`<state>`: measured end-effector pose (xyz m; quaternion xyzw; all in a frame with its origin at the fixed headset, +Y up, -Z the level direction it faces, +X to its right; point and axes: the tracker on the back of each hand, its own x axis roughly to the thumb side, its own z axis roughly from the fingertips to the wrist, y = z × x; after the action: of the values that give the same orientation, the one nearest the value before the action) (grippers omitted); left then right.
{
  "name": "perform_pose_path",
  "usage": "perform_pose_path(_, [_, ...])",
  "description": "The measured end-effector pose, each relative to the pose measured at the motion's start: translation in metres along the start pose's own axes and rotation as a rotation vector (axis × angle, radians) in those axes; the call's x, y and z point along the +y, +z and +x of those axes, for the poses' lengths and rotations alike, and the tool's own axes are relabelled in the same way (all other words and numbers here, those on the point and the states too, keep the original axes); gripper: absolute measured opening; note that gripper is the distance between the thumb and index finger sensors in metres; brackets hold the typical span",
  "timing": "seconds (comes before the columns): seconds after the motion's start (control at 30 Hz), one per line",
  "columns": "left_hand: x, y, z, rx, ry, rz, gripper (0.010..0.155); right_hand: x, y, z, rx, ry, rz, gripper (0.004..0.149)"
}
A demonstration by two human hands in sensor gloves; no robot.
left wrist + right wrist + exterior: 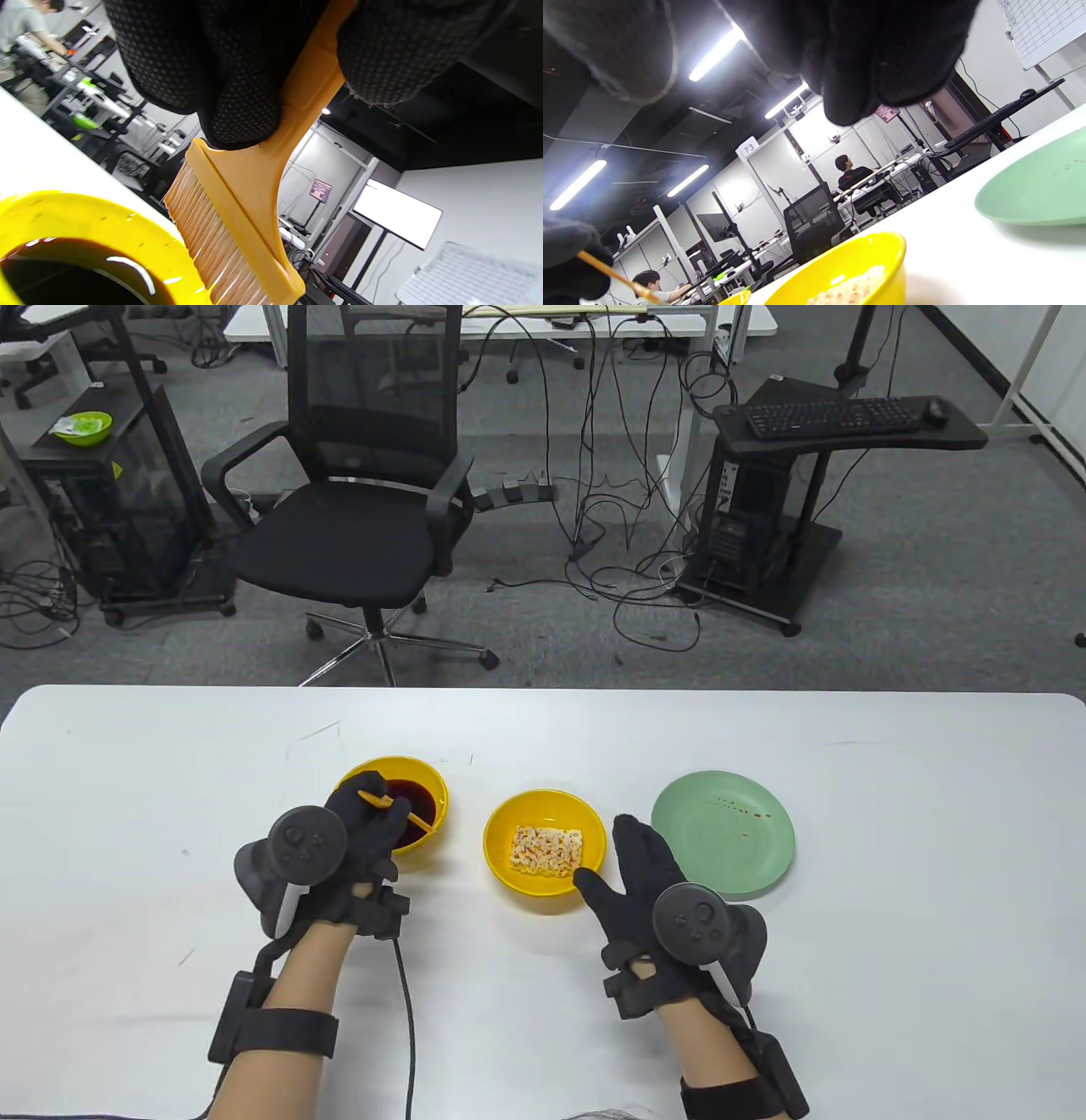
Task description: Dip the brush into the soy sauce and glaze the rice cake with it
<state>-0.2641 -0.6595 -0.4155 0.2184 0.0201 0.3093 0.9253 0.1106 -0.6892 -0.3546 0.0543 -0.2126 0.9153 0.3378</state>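
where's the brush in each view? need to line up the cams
Table view: brush left of centre, gripped by the left hand, over the soy sauce bowl.
Left wrist view: brush fills the centre, bristles pointing lower left, above the bowl's rim.
Right wrist view: only a thin orange sliver at the bottom left.
Shared landmark: the soy sauce bowl, though only its rim peeks in at the right wrist view's bottom edge.

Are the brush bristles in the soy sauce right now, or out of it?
Out. In the left wrist view the brush bristles hang above the soy sauce bowl rim, clear of the dark sauce; the left hand grips the handle.
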Motion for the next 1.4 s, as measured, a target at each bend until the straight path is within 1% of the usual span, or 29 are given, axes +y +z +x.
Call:
perform_pose_path(0.1, [-0.006,-0.001,-0.013,0.04,0.021,-0.008,0.055,0.003,-0.001,-0.005,0.016,0.002,0.014,0.077])
perform_pose_path(0.27, [-0.013,-0.003,-0.024,0.068,0.004,-0.01,0.055,0.006,-0.001,-0.009,0.03,0.017,0.029,0.076])
perform_pose_path(0.47, [-0.02,-0.007,-0.039,0.124,0.022,-0.019,0.055,0.006,-0.001,-0.01,0.037,0.023,0.03,0.076])
perform_pose_path(0.97, [-0.028,-0.006,-0.056,0.175,0.027,-0.025,0.055,0.007,-0.001,-0.015,0.058,0.029,0.045,0.076])
perform_pose_path(1.13, [-0.022,-0.003,-0.054,0.15,0.034,-0.005,0.055,0.007,-0.001,-0.015,0.059,0.032,0.044,0.076])
perform_pose_path(1.27, [-0.008,0.0,-0.046,0.107,0.045,0.021,0.055,0.007,-0.002,-0.015,0.058,0.033,0.047,0.076])
perform_pose_path(1.4, [0.001,0.001,-0.041,0.088,0.055,0.024,0.055,0.008,-0.001,-0.015,0.059,0.03,0.056,0.076])
